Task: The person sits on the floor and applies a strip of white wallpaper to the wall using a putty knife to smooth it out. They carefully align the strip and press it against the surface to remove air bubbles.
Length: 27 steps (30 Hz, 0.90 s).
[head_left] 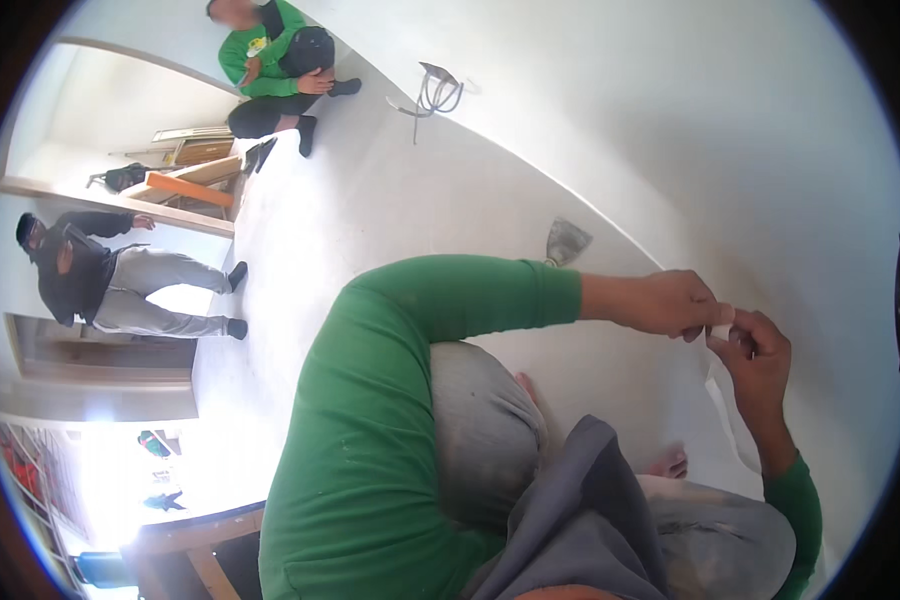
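Note:
A thin white strip, like tape or paper, hangs from my hands beside the white wall at the right. My left hand reaches across in a green sleeve and pinches the strip's upper end between thumb and fingers. Close against it, my right hand is closed on the same strip, fingertips almost touching those of the left. The loose length trails down past my right wrist toward the floor. My grey-trousered knees are bent below, and a grey cloth covers part of my lap.
Beyond my left forearm a fan-shaped grey scraper lies by the wall base. Grey cables stick out of the wall further off. One person sits on the floor; another stands left. Boards are piled behind a doorway.

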Tool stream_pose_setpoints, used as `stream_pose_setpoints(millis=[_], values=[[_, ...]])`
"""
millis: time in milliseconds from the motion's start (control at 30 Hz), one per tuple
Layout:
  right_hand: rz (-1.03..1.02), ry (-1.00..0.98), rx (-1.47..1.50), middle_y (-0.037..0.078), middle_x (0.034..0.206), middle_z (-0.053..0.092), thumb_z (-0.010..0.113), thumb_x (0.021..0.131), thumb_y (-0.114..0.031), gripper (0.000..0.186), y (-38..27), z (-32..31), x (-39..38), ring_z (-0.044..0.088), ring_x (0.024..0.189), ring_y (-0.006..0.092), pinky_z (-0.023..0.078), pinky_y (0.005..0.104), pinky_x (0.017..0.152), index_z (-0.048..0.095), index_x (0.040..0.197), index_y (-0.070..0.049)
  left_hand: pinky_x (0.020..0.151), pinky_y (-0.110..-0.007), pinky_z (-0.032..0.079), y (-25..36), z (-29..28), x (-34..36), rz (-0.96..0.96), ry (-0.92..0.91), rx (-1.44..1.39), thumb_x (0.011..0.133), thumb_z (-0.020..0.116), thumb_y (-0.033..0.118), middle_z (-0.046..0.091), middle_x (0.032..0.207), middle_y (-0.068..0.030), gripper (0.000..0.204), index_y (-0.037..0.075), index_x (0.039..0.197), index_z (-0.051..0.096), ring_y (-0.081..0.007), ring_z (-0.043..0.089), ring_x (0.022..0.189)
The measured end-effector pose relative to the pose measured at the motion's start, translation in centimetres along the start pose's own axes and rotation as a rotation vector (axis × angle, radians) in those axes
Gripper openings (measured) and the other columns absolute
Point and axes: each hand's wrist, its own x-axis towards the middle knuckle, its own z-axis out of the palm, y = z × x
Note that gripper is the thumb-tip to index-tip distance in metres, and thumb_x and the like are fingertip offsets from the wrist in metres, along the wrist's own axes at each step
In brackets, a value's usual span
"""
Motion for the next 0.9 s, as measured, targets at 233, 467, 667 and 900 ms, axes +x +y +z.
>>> stream_pose_setpoints(millis=[233,467,667,900], values=[[-0.041,0.062,-0.128,-0.003,0.082,0.066,0.091,0.086,-0.014,0.018,0.3,-1.1,0.7,0.054,0.073,0.0052,0.038,0.0260,0.063,0.079,0.096,-0.006,0.076,-0.041,0.055,0.0,1.4,0.7,0.302,0.189,0.226,0.101,0.076,0.043,0.072,0.090,-0.0180,0.048,-0.004,0.099,0.077,-0.0273,0.070,0.083],[-0.016,0.042,-0.122,-0.002,0.080,0.067,0.093,0.084,-0.014,0.019,-0.3,-1.1,0.1,0.055,0.070,0.0056,0.040,0.0263,0.063,0.077,0.091,-0.006,0.076,-0.042,0.055,-0.8,1.7,1.4,0.318,0.125,0.157,0.105,0.071,0.039,0.073,0.088,-0.0180,0.045,-0.005,0.098,0.076,-0.0275,0.069,0.081],[0.109,-0.036,0.080,-0.004,0.079,0.064,0.093,0.081,-0.010,0.026,0.2,-1.1,-0.2,0.054,0.070,0.0057,0.042,0.0263,0.064,0.078,0.101,-0.005,0.075,-0.040,0.054,0.0,1.6,0.7,0.141,0.057,0.078,0.114,0.055,0.049,0.071,0.084,-0.0135,0.060,-0.003,0.094,0.074,-0.0231,0.065,0.076],[0.133,-0.219,0.155,-0.005,0.079,0.062,0.093,0.082,-0.010,0.033,3.2,0.4,-2.5,0.053,0.071,0.0055,0.045,0.0270,0.067,0.078,0.110,-0.003,0.070,-0.034,0.050,-3.6,3.6,-0.8,-0.146,-0.235,-0.327,0.115,0.044,0.063,0.063,0.080,-0.0052,0.072,0.000,0.095,0.072,-0.0169,0.056,0.073]])
